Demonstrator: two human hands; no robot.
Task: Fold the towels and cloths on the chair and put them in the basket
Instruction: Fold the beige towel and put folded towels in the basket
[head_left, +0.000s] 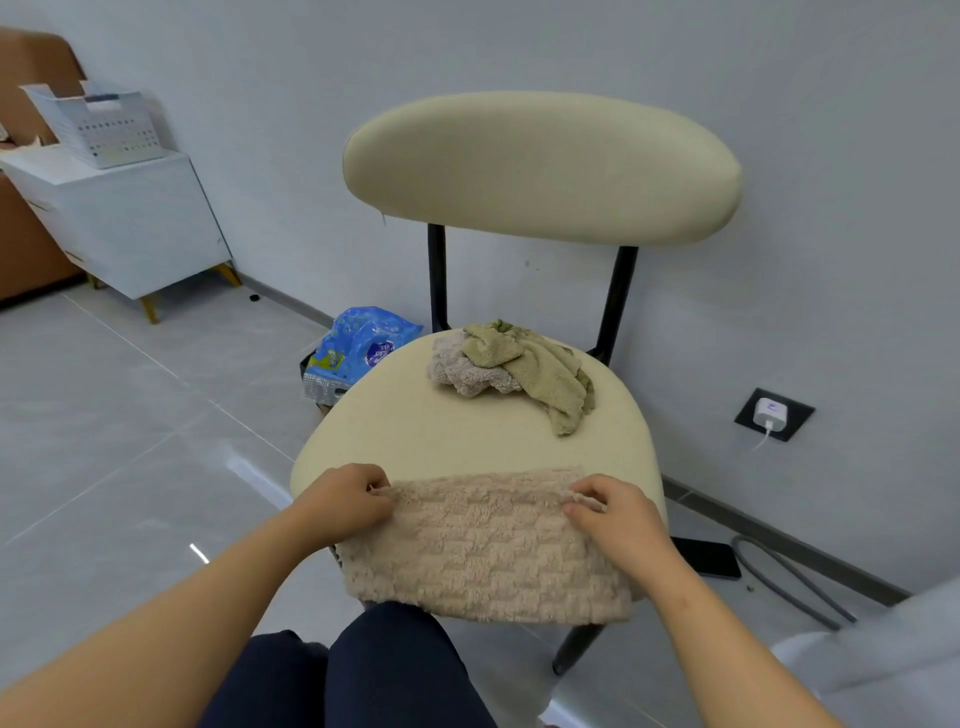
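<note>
A beige textured towel (483, 545) lies across the front edge of the cream chair seat (415, 421) and hangs over it. My left hand (345, 501) pinches its far left corner. My right hand (615, 517) pinches its far right corner. At the back of the seat lie a crumpled pinkish cloth (457, 369) and an olive-green cloth (540, 369), the green one partly on top. A white perforated basket (98, 127) stands on a white cabinet at the far left.
The white cabinet (130, 218) stands against the wall at the left. A blue plastic bag (363, 345) lies on the floor behind the chair. A black phone (709, 558) and a grey cable (789, 582) lie on the floor at the right, below a wall socket with a charger (772, 414).
</note>
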